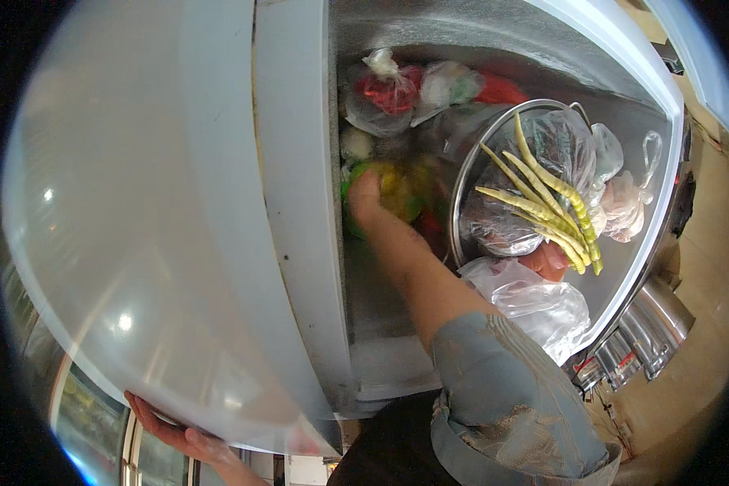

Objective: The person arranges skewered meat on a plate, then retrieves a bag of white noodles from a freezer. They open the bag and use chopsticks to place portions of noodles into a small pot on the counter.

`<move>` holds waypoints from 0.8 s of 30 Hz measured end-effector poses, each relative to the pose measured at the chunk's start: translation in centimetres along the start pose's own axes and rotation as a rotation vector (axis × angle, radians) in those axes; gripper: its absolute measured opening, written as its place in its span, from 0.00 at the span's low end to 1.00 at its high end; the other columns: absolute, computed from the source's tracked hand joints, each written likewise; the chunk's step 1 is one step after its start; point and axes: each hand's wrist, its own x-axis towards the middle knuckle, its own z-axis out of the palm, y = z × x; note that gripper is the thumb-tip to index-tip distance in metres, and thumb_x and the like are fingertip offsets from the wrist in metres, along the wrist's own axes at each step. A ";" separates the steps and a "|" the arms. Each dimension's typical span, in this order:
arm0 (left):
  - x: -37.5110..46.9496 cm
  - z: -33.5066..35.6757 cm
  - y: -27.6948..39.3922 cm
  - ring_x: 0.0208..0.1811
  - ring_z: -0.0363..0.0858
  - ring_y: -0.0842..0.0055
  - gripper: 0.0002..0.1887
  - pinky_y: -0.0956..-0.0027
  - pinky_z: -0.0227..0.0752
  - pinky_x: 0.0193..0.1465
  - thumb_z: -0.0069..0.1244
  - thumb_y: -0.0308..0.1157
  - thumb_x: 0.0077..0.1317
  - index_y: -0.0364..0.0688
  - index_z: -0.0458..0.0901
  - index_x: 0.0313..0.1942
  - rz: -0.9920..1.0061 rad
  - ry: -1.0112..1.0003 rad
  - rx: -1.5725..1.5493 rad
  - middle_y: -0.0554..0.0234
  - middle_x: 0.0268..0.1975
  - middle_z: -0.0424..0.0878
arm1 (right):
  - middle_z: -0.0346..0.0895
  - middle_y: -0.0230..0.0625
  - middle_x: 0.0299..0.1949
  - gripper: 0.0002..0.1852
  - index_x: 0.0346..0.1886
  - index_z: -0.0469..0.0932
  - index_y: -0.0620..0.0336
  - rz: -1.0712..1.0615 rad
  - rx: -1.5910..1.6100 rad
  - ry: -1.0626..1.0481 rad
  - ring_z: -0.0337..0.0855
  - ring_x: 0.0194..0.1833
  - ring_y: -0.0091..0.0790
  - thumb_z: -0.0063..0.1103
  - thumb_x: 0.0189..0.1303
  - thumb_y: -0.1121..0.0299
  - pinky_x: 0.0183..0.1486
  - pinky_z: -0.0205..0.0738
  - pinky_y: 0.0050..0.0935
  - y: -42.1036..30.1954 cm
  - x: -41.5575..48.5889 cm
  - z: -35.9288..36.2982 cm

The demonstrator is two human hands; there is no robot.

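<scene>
My left hand grips the lower edge of a white chest freezer lid, fingers along the rim. Reaching down inside the freezer, my right hand touches a blurred green and yellow bundle; its fingers are partly hidden, and whether they hold it I cannot tell. To the right of my forearm stands a round metal pot with a bail handle. Slender pale-green bamboo shoots lie over clear plastic bags at the pot.
Knotted bags with red contents rest along the far inner wall. A clear bag and a bag of pinkish food lie near the freezer's white rim. Outside, stainless steel containers stand on the floor.
</scene>
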 end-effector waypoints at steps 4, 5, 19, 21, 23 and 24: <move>-0.1 -0.3 -0.7 0.72 0.50 0.53 0.46 0.48 0.45 0.71 0.32 0.65 0.64 0.32 0.54 0.67 0.036 -0.001 0.040 0.42 0.69 0.53 | 0.74 0.37 0.50 0.17 0.55 0.75 0.56 0.269 0.490 -0.114 0.75 0.49 0.41 0.49 0.65 0.64 0.37 0.74 0.45 -4.6 1.6 3.9; -0.2 -0.3 -0.8 0.72 0.50 0.53 0.46 0.48 0.45 0.71 0.32 0.66 0.64 0.31 0.54 0.67 0.032 -0.011 0.054 0.42 0.69 0.53 | 0.74 0.37 0.48 0.16 0.53 0.78 0.55 0.311 0.493 -0.036 0.76 0.47 0.40 0.49 0.65 0.64 0.36 0.75 0.44 -5.5 1.4 4.8; -0.2 0.2 -0.2 0.72 0.50 0.53 0.45 0.47 0.44 0.72 0.30 0.65 0.65 0.30 0.56 0.66 0.011 0.028 0.013 0.43 0.69 0.53 | 0.82 0.41 0.38 0.07 0.31 0.83 0.55 0.241 0.885 0.279 0.80 0.42 0.46 0.55 0.52 0.69 0.43 0.75 0.49 0.2 0.2 3.0; -0.2 0.1 -0.3 0.72 0.50 0.52 0.44 0.47 0.44 0.72 0.29 0.64 0.66 0.30 0.56 0.66 0.033 0.020 0.041 0.42 0.69 0.53 | 0.79 0.41 0.43 0.08 0.34 0.82 0.56 0.397 1.028 0.483 0.76 0.48 0.46 0.56 0.54 0.67 0.51 0.70 0.50 0.6 0.5 3.1; -0.1 0.1 -0.3 0.72 0.49 0.52 0.43 0.47 0.44 0.72 0.28 0.63 0.67 0.30 0.56 0.66 0.051 0.013 0.061 0.42 0.70 0.53 | 0.77 0.43 0.46 0.11 0.38 0.80 0.58 0.514 1.079 0.634 0.73 0.52 0.46 0.57 0.55 0.64 0.55 0.67 0.51 1.1 0.8 3.0; 0.0 0.1 -0.2 0.72 0.49 0.52 0.43 0.47 0.44 0.72 0.27 0.62 0.67 0.30 0.55 0.66 0.066 0.000 0.070 0.42 0.70 0.53 | 0.76 0.44 0.47 0.13 0.40 0.79 0.60 0.559 1.063 0.688 0.73 0.52 0.47 0.58 0.56 0.63 0.55 0.67 0.51 1.5 0.9 2.9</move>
